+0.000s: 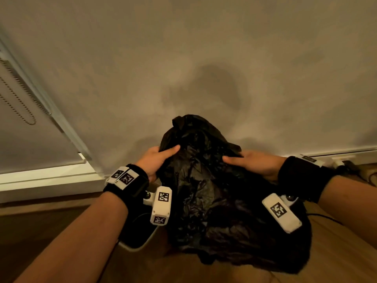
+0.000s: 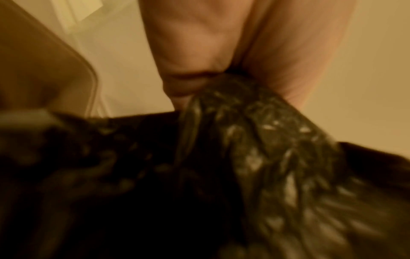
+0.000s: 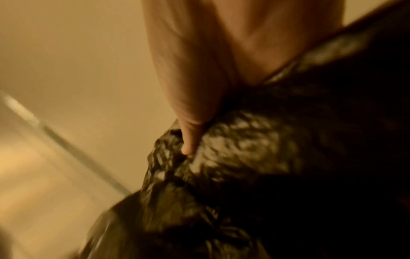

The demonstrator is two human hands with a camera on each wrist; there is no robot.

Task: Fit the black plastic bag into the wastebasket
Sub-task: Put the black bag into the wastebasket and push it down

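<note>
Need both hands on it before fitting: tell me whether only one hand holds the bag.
No, the left hand and the right hand each grip the black bag at its top.

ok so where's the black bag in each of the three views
Head: black plastic bag fills the lower centre, between the left hand and right hand, which grip its upper part.
Left wrist: bag spreads across the lower half, bunched under the fingers.
Right wrist: bag fills the lower right, thumb pressed into it.
Shared landmark: the plain wall behind it.
</note>
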